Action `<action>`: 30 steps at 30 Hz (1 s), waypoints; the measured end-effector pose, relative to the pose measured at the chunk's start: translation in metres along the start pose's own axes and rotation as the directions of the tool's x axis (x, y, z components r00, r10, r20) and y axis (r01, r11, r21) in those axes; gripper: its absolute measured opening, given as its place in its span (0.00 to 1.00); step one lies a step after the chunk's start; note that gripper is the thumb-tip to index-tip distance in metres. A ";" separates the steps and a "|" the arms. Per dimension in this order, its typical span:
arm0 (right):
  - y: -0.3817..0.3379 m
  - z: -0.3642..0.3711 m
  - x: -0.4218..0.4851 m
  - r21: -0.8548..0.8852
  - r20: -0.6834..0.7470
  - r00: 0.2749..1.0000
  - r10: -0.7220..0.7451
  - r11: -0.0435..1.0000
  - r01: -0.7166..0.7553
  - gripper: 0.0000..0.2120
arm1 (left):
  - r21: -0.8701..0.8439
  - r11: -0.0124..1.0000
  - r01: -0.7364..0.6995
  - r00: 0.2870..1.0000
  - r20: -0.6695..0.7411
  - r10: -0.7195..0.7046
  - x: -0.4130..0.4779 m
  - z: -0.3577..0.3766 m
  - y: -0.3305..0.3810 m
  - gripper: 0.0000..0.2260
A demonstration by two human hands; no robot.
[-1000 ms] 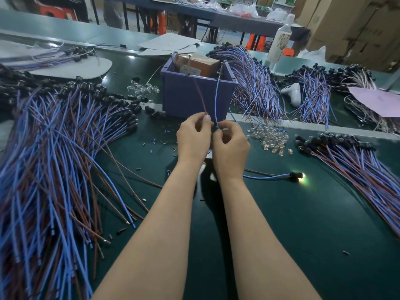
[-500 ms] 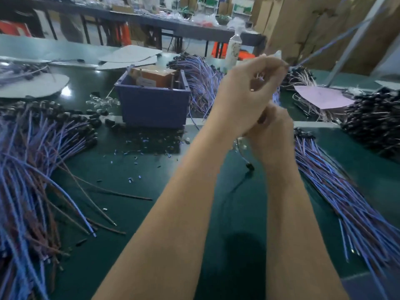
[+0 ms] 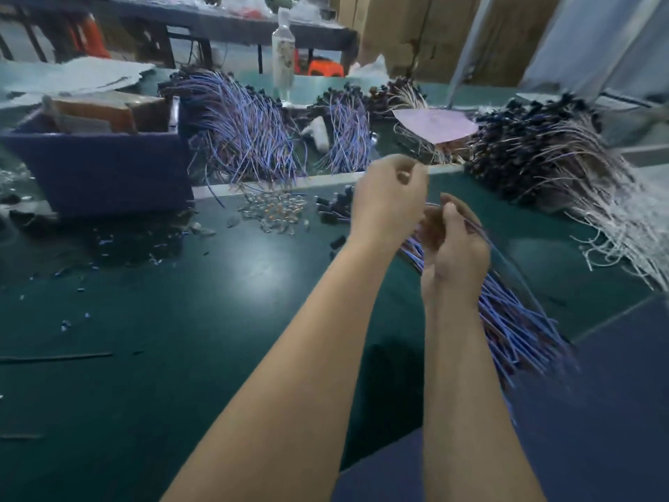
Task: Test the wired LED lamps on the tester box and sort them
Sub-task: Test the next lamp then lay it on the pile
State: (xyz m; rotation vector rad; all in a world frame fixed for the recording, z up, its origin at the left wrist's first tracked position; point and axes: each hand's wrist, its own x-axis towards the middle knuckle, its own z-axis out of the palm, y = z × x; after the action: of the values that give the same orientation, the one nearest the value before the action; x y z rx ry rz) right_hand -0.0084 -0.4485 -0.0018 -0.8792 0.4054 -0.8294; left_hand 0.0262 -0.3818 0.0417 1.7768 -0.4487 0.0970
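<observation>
Head cam: right hand [image 3: 456,251] pinches blue lamp wire [image 3: 487,238]; left hand [image 3: 389,201] curled, grip unclear. Green mat [image 3: 217,284] stretches left of hands; table edge [image 3: 615,318] near right.

Both curled: left grip [image 3: 389,202], right grip [image 3: 457,250].

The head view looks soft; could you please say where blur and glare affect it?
Head view: motion blur smears the blue box, the wire piles and the wire in the right hand; a glare patch sits on the green table.
</observation>
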 end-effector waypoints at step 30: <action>0.076 0.097 -0.051 -0.329 0.238 0.855 0.460 0.867 -0.375 0.07 | -0.521 0.817 0.247 0.830 -0.321 -0.456 0.008 -0.092 -0.065 0.07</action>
State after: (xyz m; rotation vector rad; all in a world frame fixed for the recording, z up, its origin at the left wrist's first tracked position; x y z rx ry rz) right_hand 0.0552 -0.3321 -0.0064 -1.1058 0.4205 -0.2195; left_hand 0.0717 -0.2841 0.0085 1.2824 0.1941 0.1029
